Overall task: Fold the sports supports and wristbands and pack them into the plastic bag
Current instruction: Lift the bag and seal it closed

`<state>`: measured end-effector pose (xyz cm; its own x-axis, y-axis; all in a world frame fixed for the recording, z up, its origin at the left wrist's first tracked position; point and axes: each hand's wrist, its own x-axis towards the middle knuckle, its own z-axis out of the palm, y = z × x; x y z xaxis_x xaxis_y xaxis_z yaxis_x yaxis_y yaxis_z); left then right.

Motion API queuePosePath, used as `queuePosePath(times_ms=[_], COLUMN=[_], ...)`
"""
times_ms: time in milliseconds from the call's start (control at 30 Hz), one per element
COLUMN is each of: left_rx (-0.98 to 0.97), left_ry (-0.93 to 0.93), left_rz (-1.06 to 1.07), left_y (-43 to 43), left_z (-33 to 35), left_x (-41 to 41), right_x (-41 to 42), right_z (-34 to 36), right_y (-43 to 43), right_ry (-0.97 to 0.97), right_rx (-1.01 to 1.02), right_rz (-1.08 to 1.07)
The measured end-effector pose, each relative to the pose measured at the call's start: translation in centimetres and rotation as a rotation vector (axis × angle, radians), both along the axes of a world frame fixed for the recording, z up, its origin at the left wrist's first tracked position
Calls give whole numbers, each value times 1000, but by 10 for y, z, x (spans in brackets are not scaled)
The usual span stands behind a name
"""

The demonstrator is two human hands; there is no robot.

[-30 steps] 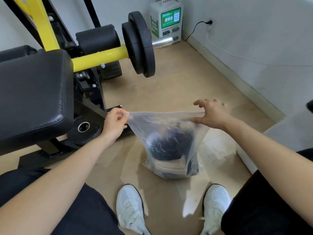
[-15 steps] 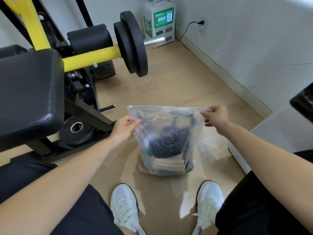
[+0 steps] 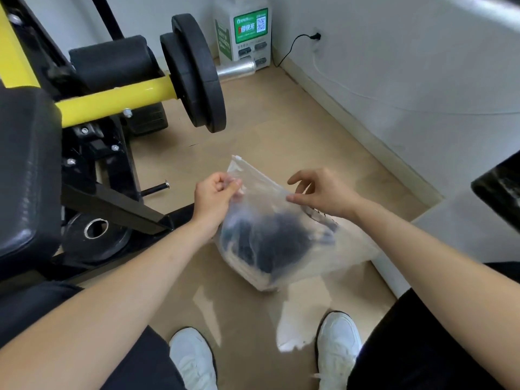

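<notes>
A clear plastic zip bag (image 3: 346, 249) hangs tilted in the air above the floor, between my knees. Dark folded supports and wristbands (image 3: 278, 243) fill its lower part, with a pale folded piece along the bottom edge. My left hand (image 3: 215, 197) grips the bag's top strip near its left end, fingers curled round it. My right hand (image 3: 320, 191) pinches the same strip further right between thumb and forefinger. The strip's white slider end (image 3: 237, 158) sticks up beyond my left hand.
A yellow and black weight machine (image 3: 112, 97) with black plates (image 3: 197, 71) and a padded seat (image 3: 25, 170) stands on the left. A green and white charging box (image 3: 244, 32) sits against the far wall. My white shoes (image 3: 194, 358) rest on the wooden floor.
The bag has tilted, its top edge now slanting down to the right. My hands have come closer together along the top strip, and the bag's bottom has swung left and up.
</notes>
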<state>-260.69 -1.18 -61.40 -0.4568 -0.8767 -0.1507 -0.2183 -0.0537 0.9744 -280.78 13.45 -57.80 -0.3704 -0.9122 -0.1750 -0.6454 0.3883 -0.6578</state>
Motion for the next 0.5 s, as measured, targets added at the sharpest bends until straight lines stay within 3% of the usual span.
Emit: queuePosePath(times_ms=[200, 300, 367, 433, 500], left_rx=[119, 130, 12, -215, -255], left_ry=[15, 3, -67, -254, -348], left_rz=[-56, -149, -112, -22, -55], left_y=[-23, -35, -32, -13, 11], left_z=[-12, -19, -26, -27, -26], left_x=[-42, -57, -59, -56, -54], right_x=[-3, -11, -16, -20, -21], right_z=[-4, -20, -23, -24, -23], right_y=[-47, -56, -57, -57, -57], right_ry=[-67, -300, -527, -719, -851], right_rx=[24, 22, -13, -41, -52], right_rz=[52, -93, -295, -484, -573])
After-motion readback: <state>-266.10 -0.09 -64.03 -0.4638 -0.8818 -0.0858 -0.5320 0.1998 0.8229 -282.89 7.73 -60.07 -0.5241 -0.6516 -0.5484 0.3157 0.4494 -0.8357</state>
